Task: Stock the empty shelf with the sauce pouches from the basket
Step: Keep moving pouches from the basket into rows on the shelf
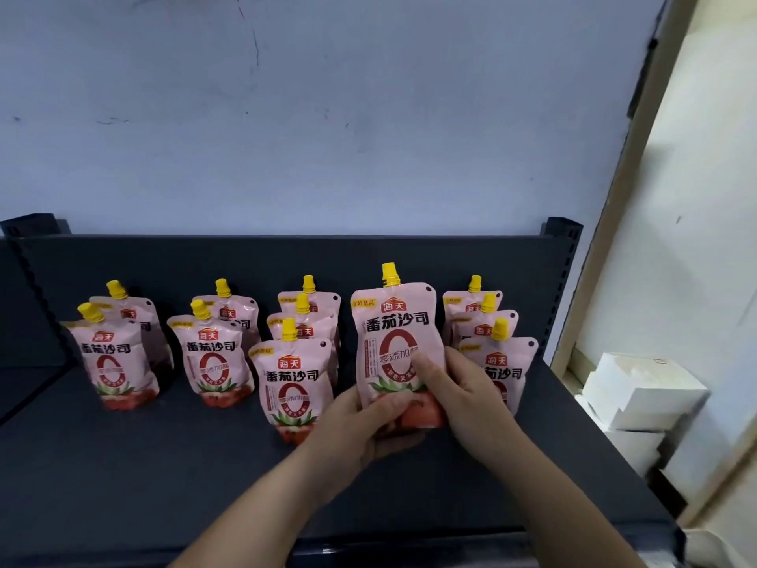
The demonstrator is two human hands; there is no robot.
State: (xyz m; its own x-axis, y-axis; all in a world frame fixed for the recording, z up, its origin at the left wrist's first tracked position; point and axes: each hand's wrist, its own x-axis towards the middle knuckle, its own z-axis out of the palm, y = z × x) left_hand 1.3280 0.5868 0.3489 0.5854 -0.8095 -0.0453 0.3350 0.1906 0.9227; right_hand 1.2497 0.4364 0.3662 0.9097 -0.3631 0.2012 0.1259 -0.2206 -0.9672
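Pink pouch (397, 334), left hand (360, 428) and right hand (471, 399) fingers (426, 371) gripping it, pouch rows (293, 379) flanking

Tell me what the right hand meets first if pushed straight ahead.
Likely only the shelf's back panel: the pouch in the right hand faces a gap between the middle pouch row and the right row, partly hiding it.

Dim, soft, bowed wide-angle edges

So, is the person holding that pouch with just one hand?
No, both the left hand and the right hand grip the lower part of the pouch.
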